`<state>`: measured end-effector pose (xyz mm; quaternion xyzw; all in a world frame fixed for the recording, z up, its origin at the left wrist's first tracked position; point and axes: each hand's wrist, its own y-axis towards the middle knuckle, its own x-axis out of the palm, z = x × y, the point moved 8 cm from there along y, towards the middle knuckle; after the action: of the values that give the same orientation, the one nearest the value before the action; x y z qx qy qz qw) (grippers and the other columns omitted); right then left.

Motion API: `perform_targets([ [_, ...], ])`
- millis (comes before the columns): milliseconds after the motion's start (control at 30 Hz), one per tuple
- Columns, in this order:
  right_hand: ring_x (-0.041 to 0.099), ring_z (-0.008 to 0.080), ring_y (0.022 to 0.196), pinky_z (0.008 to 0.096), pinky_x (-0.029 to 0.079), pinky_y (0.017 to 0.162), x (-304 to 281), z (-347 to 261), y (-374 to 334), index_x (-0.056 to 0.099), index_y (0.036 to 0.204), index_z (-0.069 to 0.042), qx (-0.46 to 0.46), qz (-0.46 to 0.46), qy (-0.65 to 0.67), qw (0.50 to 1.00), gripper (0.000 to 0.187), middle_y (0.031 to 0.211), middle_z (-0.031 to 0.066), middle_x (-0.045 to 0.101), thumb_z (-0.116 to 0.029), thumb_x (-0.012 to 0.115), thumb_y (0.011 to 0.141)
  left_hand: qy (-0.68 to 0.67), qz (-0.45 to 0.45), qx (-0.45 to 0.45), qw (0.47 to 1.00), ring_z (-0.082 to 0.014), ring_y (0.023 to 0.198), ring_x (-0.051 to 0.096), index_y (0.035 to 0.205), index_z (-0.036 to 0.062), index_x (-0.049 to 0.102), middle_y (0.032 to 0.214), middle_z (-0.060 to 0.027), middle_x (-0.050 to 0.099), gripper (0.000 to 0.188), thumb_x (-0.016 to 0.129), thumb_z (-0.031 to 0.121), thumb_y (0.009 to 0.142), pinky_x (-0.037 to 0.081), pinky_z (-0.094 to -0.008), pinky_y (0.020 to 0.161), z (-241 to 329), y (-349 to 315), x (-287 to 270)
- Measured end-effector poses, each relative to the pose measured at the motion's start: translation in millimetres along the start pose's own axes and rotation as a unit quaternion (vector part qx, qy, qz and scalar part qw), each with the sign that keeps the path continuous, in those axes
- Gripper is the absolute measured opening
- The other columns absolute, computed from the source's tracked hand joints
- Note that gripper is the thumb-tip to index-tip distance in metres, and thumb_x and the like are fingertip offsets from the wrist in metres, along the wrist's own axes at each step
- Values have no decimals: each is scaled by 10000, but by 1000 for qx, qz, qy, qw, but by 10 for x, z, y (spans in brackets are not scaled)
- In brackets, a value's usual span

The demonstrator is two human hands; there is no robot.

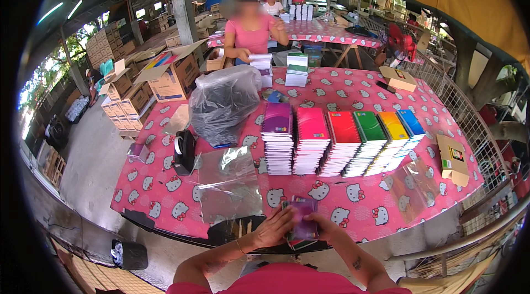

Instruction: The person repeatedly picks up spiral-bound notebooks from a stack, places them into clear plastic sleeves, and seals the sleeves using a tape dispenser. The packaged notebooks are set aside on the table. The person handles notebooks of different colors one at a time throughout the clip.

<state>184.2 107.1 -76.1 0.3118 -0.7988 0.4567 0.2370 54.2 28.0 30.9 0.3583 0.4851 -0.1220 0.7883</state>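
At the near edge of the pink-clothed table (361,222), a purple-topped notebook bundle (306,221) is grasped by the fingers of the left hand (277,224) and the right hand (324,225).
One small set appears gathered; six tall stacks (338,153), glossy-covered and spiral-bound, are left beyond it, with wrinkled clear plastic (229,183) laid to the left.

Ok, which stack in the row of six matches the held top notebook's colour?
The leftmost stack: its top cover is purple like the held notebook; the other five aren't.

Six notebook stacks (345,131) in one row, one tape dispenser (185,153), one bulging plastic bag (223,103)
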Motion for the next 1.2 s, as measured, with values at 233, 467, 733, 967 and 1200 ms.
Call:
perform_targets([
  [233,526,286,1280,427,415,1069,639,-236,-14,333,1490,-63,-413,5,-131,901,836,1349,146,562,-429,755,868,-381,97,-154,906,-266,1260,534,1328,73,447,1330,-121,541,708,811,56,721,413,-420,1076,-482,-260,-576],
  [467,395,280,1388,424,270,1163,1006,321,353,171,1577,-47,-490,29,-257,833,1207,1470,150,431,-771,671,751,-530,98,-294,789,-200,1200,526,1401,61,245,1263,-118,522,855,773,12,730,447,-366,1018,-1033,-1104,454],
  [733,469,244,1303,405,388,1089,1149,374,226,245,1533,-48,-523,63,-186,829,1119,1346,125,504,-595,817,741,-530,49,-284,797,-234,1188,557,1361,15,281,1267,-159,540,841,824,92,723,472,-383,995,-1165,-1022,326],
  [967,546,208,1181,390,465,1019,1004,496,322,358,1334,-70,-505,134,-318,791,872,1242,91,546,-43,918,666,-466,-13,-260,846,-281,1235,548,1390,10,309,1306,-211,517,925,889,214,699,457,-400,1024,-1139,-966,360],
  [1200,611,201,1105,356,515,961,566,691,692,400,1309,-52,-431,85,-195,877,808,1194,104,597,-48,902,676,-20,28,-122,992,-420,1470,255,1524,-84,169,1540,-315,287,1146,775,528,769,217,-512,1194,-284,-235,-1074],
])
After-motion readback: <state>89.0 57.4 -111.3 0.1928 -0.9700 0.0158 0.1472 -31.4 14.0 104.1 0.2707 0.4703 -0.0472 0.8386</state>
